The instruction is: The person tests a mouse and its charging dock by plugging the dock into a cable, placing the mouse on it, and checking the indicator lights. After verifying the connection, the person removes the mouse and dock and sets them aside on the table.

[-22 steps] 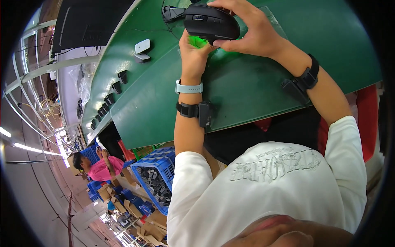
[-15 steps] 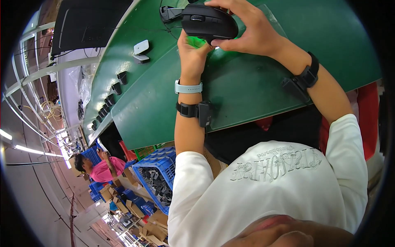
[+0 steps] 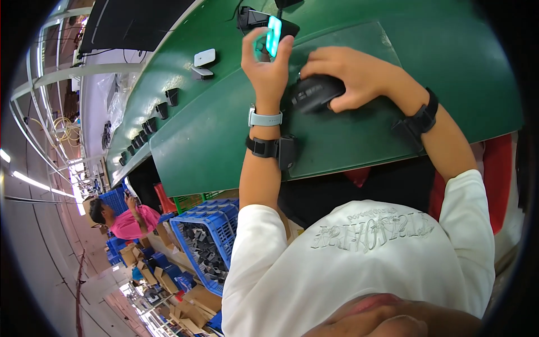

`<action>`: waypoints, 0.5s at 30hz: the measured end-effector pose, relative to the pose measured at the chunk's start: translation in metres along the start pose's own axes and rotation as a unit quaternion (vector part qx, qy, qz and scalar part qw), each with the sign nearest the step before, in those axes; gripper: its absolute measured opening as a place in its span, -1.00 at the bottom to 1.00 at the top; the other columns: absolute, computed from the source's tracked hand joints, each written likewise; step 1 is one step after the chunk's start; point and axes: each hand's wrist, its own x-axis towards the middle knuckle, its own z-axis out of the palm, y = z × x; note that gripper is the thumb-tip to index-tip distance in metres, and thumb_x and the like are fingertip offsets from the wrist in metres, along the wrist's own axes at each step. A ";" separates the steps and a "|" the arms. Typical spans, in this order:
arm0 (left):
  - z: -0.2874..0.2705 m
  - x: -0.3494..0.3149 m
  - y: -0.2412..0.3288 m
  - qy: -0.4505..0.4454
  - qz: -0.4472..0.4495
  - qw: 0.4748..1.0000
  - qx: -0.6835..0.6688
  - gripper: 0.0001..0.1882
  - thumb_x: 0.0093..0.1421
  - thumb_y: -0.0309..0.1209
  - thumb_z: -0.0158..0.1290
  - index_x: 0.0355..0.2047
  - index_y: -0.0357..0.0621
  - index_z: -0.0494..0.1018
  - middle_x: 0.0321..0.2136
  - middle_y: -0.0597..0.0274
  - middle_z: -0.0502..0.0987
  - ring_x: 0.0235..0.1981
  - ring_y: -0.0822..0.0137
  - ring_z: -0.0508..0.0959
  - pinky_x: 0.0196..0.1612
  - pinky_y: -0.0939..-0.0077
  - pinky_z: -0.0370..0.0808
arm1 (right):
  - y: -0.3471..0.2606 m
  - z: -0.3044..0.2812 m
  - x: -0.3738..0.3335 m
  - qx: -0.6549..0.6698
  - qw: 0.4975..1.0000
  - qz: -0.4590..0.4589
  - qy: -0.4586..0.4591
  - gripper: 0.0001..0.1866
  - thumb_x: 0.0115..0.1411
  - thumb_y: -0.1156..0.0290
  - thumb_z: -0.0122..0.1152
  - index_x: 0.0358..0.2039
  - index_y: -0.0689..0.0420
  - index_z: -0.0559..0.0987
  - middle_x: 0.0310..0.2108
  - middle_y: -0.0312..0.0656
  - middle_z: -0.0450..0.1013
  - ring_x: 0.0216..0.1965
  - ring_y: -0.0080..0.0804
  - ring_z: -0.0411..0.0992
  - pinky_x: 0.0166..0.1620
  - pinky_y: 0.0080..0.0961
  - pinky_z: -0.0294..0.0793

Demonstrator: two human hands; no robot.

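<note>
My left hand [image 3: 268, 73] is raised at the far middle of the green table, its thumb and fingers closed on a small flat device [image 3: 274, 36] glowing bright cyan. Just behind that hand are a black device [image 3: 254, 20] with a cable and another dark rounded part, partly hidden. To its right, my right hand [image 3: 356, 73] wraps its fingers and thumb around a black computer mouse [image 3: 316, 94], low over the table and slightly blurred. Each forearm carries a strapped black module; a pale-banded watch [image 3: 265, 118] is on my left wrist.
A small white rectangular piece [image 3: 205, 57] stands left of my left hand. Black parts [image 3: 161, 110] line the green table's [image 3: 196, 151] left side. A blue crate [image 3: 224, 224] full of dark parts stands below; beyond it is a person in pink [image 3: 133, 222].
The mouse has come down toward the table and right in my right hand, away from my left. My left hand has turned, bringing the glowing device into view.
</note>
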 end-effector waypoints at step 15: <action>0.003 0.002 0.006 -0.046 0.234 0.961 0.142 -0.60 -0.09 -0.52 0.41 -0.20 -0.18 0.57 -0.23 0.14 0.61 -0.25 0.19 0.64 -0.19 0.36 0.59 | 0.007 -0.017 0.006 -0.049 0.960 -0.016 0.274 -0.70 0.14 0.50 0.42 -0.10 0.14 0.61 -0.20 -0.17 0.50 -0.17 -0.22 0.48 -0.13 -0.39 0.48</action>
